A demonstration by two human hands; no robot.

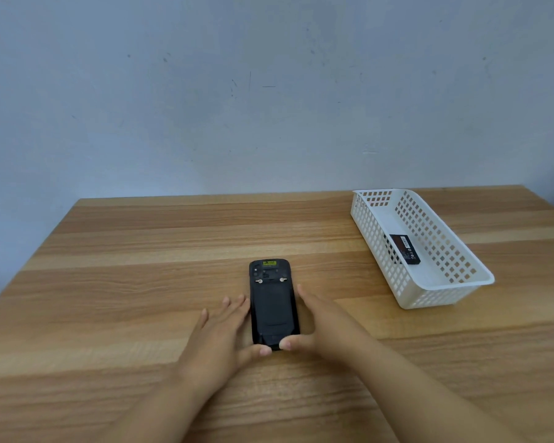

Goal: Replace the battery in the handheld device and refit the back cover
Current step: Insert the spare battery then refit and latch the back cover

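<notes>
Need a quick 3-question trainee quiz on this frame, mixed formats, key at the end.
1. True or false: the back cover is on the handheld device.
2. Where is the battery? A) on the table B) in the white basket C) in the right hand
3. Fill in: both thumbs rest at the device's ____ end, left hand flanking its other side.

Key: 1 true; 2 B; 3 near

Battery (pixel 404 250) label too small to read; forearms cut off.
</notes>
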